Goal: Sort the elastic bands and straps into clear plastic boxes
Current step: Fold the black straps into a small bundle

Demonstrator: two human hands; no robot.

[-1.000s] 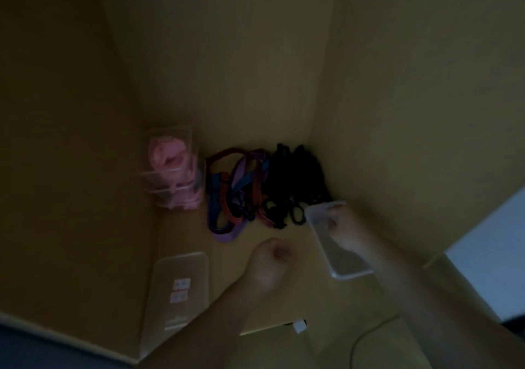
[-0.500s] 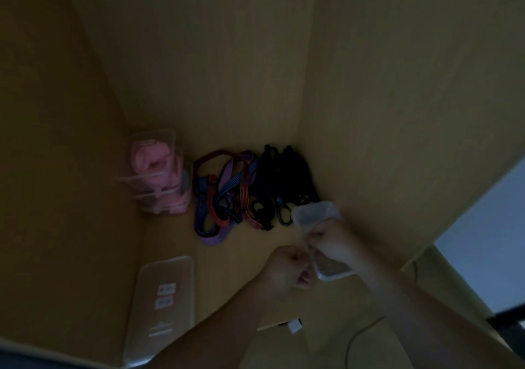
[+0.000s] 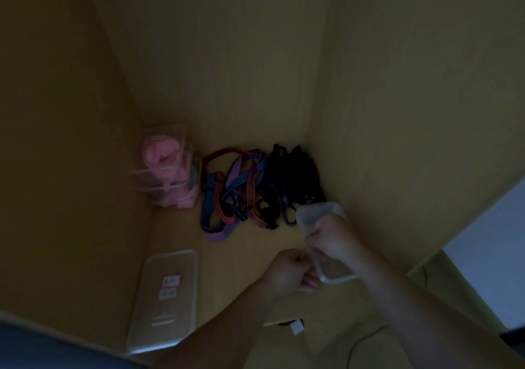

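Head view: right hand (image 3: 331,238) and left hand (image 3: 287,275), fingers curled, grip the rim of a clear rectangular plastic box (image 3: 316,212) just right of the tangled pile of coloured and black elastic straps (image 3: 241,189). Judged best practice: set it mouth-up beside that pile, both hands steadying.

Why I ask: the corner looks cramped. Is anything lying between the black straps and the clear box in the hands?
Nothing visible does. The box, held by the left hand and right hand, has its far end right beside the black straps.
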